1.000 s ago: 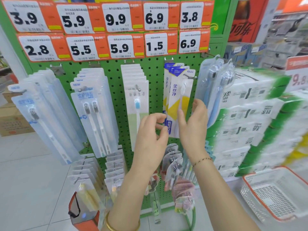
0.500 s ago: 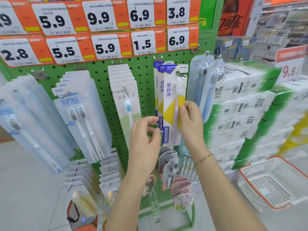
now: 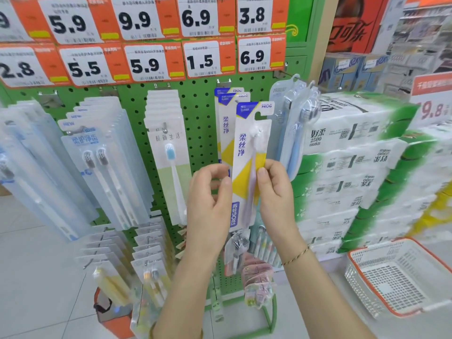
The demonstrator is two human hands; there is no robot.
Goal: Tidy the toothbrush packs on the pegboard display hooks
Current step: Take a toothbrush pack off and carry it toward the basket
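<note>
Right grip (image 3: 274,189) pinches front toothbrush pack (image 3: 247,148) beside blue packs (image 3: 293,133); left grip (image 3: 210,196) unclear.

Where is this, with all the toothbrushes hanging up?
Most likely a shop or supermarket: orange price tags sit above a green pegboard hung with toothbrush packs, tissue packs are stacked beside it, and a shopping basket stands nearby.

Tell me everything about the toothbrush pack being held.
The toothbrush pack is a narrow white card with a blue top corner, yellow patches, FROG lettering and a hook notch on top. Its clear blister holds a pale toothbrush, bristles up. It stands nearly upright before similar hanging packs. The right hand pinches its right edge; the left hand is beside its left edge, contact unclear.
</note>
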